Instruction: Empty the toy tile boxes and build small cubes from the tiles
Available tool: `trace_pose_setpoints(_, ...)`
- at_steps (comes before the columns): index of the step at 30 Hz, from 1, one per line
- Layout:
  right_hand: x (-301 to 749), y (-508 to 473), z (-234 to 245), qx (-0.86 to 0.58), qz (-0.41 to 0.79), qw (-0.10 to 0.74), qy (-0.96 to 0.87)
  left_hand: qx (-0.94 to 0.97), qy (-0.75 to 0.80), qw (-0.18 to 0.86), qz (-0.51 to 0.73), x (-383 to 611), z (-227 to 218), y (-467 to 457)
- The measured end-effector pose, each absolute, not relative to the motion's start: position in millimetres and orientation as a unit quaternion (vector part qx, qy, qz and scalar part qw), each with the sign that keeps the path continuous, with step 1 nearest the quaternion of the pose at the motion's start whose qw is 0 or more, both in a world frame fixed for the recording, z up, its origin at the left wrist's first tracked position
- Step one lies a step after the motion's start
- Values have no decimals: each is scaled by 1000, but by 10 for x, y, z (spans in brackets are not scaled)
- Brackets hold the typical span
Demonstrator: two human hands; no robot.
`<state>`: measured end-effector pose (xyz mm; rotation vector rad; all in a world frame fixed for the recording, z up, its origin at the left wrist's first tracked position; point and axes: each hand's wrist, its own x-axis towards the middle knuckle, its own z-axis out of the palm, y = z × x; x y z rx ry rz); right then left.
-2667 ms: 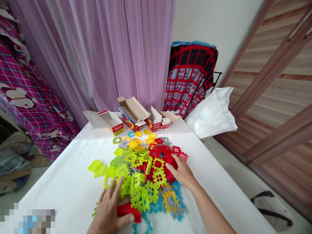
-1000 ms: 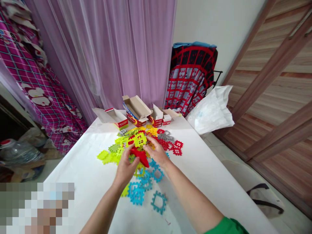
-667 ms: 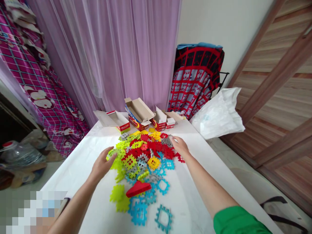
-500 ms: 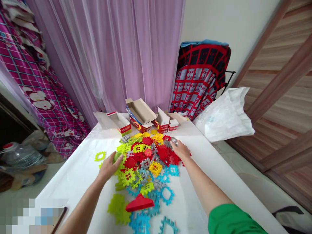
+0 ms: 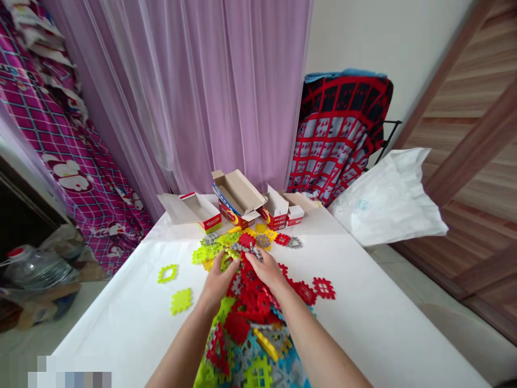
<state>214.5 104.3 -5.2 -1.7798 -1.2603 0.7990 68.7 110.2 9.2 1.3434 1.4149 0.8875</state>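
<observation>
A heap of toothed plastic building tiles (image 5: 254, 302) in red, lime green, yellow, grey and blue stretches down the middle of the white table. On its far left part lies my left hand (image 5: 219, 280), thumb and fingers apart, against lime green tiles (image 5: 201, 255). My right hand (image 5: 267, 268) is close beside it, thumb and fingers spread, touching grey tiles (image 5: 251, 249) and red ones. The fingertips of both hands are partly hidden among the tiles. Two lime green tiles, a frame-shaped one (image 5: 167, 274) and a solid one (image 5: 181, 301), lie apart on the left.
Open cardboard boxes (image 5: 239, 194) stand along the table's back edge, before a purple curtain (image 5: 230, 97). A white bag (image 5: 388, 199) is at the right edge. A large plastic bottle (image 5: 38, 267) stands at the left, off the table (image 5: 117, 318).
My hands have come together from the sides of the heap to its middle. Many tiles have shifted toward me, and the far part of the heap is thinner.
</observation>
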Motion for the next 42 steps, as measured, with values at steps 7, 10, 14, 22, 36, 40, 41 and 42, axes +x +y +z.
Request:
trace_pose_setpoints(7,2576,1241,187,-583,368,419,-591,608,558,456,334,155,406,1225)
trace_pose_setpoints(10,2826,1607,152,-695,257,322,-589,633,628,334,305,-71,279,1601)
trace_pose_setpoints(14,2854,2038,42,-784,155,160,-580,641,670,264,265,-59,2,2076)
trace_pose_setpoints(22,2550,2269,-125,-754,267,209,-562,664,664,267,215,396,-250,2286)
trace_pose_setpoints(36,2374,1465,573,-538,505,356,-574,691,478,452,300,523,457,1450)
trace_pose_setpoints(40,2777,795,513,-604,413,371,-571,708,507,415,264,-36,422,924)
trace_pose_setpoints(41,2883,565,453,-643,393,356,-553,734,516,367,245,-205,336,776)
trace_pose_setpoints(42,2975,321,381,-681,382,342,-522,754,521,328,230,-368,221,620)
